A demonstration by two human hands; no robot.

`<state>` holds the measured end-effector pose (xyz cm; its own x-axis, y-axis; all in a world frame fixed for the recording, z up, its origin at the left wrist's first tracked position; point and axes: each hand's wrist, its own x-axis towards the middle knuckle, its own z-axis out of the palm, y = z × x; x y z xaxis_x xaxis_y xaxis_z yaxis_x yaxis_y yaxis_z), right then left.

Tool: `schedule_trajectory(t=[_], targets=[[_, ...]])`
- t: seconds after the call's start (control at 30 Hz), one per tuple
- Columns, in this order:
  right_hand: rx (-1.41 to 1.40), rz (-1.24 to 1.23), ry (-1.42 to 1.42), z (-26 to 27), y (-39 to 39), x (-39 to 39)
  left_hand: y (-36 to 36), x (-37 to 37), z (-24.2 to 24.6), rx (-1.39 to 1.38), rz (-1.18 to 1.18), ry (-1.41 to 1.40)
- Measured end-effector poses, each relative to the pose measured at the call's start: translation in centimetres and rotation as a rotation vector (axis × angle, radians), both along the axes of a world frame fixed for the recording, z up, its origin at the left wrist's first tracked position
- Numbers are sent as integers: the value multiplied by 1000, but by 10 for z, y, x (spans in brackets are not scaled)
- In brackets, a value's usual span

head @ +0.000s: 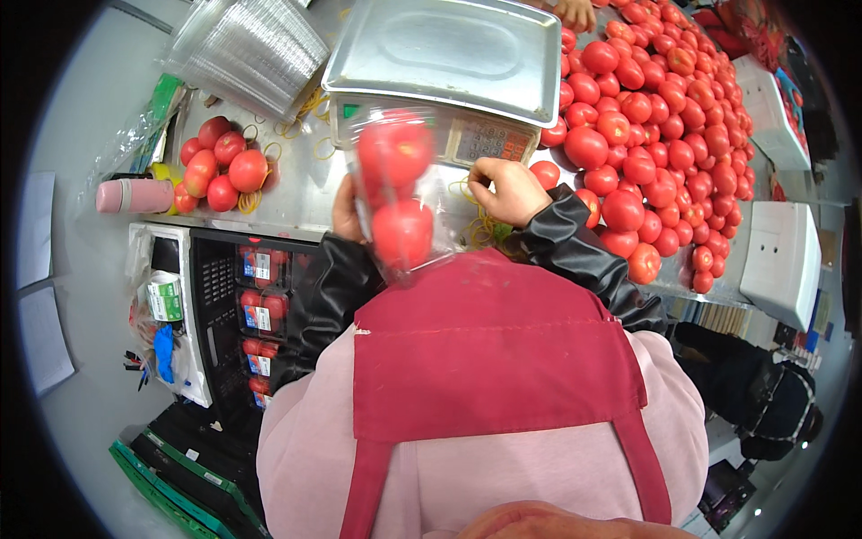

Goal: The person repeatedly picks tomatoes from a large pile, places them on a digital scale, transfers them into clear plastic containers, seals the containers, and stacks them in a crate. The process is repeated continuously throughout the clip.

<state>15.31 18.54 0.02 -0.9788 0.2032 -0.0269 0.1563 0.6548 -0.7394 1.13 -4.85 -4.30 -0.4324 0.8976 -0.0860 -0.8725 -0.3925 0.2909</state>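
Observation:
My left hand (347, 210) grips the side of a clear plastic package of tomatoes (403, 232), held upright before my apron. Two tomatoes show clearly through its clear plastic. To the right, my right hand (510, 192) is bent with fingers curled near loose yellow rubber bands (481, 230) on the metal table; whether something thin is between its fingers, I cannot tell. Behind the package stands a digital scale with a bare metal pan (441, 50) and a keypad (486, 140). A big heap of loose tomatoes (636, 108) covers the right side.
Several tomatoes (202, 172) lie at the left beside a pink bottle (135, 195). Stacked clear plastic trays (246, 54) stand behind them. Below the table edge, a black crate (214, 323) holds packed tomatoes. Another person's hand (574, 13) is at the heap's far edge. White containers (781, 263) stand right.

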Motion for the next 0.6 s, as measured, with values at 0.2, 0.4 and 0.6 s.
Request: schedule_trajectory(t=[0.2,0.4,0.6], targets=[[-409,-191,311,19,-16,-15,28,8,-5,97,-249,-11],[-1455,119,63,85,39,-63,46,20,28,-112,-424,267],[-502,1086,144,215,-4,-48,16,57,26,-157,-174,-35]])
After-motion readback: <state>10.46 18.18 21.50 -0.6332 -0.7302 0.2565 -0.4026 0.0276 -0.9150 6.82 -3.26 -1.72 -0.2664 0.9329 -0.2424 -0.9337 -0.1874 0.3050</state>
